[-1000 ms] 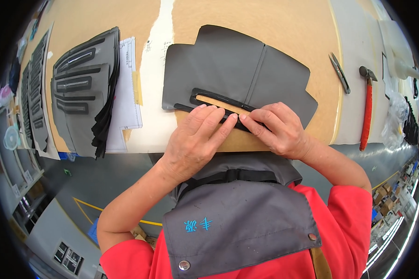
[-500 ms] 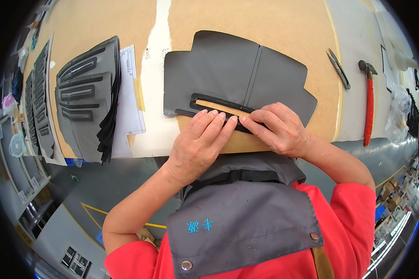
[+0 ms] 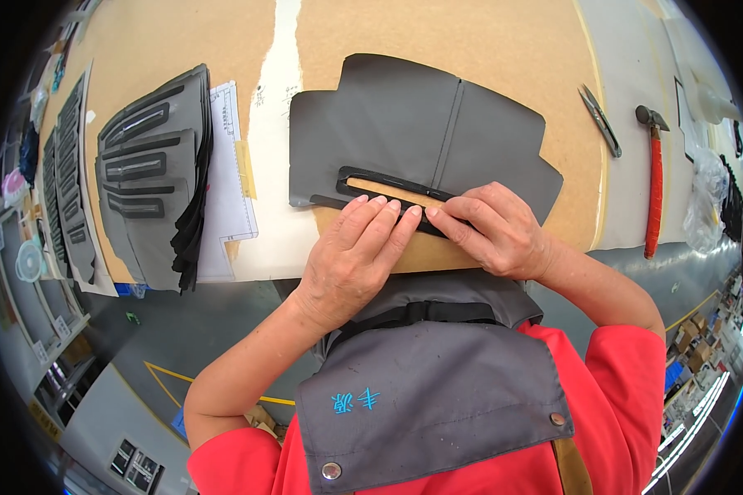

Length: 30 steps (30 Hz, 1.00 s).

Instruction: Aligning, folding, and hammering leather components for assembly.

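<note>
A dark grey sheet panel (image 3: 388,115) with a stepped outline and a seam across it lies on the bench before me. Near its lower edge is a long slot bordered by black strip (image 3: 392,181), and brown paper shows through the opening. My left hand (image 3: 347,260) presses its fingers side by side onto the lower black border; its thumb is hidden. Close to those fingertips, my right hand (image 3: 499,235) pinches the same border between thumb and forefinger, with the other fingers curled. Both hands cover part of the slot's lower right side.
Left of the panel lies a stack of grey pieces with black strips (image 3: 144,165), partly over a white paper pattern (image 3: 233,165). Thread snips (image 3: 600,121) and a red-handled hammer (image 3: 654,181) lie to the right, with clear plastic wrap (image 3: 706,202) beyond. The bench's front edge runs below my hands.
Hardly anything differs. Both hands stay at the same place on the lower black border, and the panel keeps its position.
</note>
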Available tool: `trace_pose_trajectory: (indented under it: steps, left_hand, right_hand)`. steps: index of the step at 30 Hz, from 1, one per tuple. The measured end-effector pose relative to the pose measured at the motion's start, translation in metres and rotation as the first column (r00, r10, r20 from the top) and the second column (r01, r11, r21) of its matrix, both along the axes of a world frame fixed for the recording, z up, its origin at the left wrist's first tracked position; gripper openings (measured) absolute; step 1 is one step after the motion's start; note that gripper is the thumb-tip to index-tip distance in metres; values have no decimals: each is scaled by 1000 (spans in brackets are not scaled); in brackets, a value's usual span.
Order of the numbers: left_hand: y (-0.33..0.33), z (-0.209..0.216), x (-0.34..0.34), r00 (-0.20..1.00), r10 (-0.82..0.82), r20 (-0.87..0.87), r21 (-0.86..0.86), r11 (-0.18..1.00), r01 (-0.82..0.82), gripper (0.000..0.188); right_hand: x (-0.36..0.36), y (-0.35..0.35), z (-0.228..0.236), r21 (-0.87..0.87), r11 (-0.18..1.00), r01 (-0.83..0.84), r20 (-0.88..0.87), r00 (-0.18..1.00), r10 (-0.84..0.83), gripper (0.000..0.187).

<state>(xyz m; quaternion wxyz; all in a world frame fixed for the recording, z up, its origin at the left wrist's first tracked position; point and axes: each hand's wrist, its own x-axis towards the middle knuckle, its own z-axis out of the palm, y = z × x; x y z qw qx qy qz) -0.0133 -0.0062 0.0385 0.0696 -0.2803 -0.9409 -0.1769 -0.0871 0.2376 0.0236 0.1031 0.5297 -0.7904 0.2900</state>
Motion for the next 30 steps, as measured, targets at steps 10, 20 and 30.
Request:
trace_pose_trajectory:
  steps: [10,20,30]
  left_hand:
    - [0,1,0,1000,3,22,5,1000,-3,50]
    - [2,3,-1,1000,-22,-17,-78,997,21,49]
    - [2,3,1,1000,-15,-13,-76,997,14,51]
  right_hand:
    - [-1,-1,1,-4,1000,-18,-30,999,18,41]
    - [-2,1,0,-12,999,30,33,999,-30,36]
    - [0,5,0,-2,1000,27,45,999,-27,37]
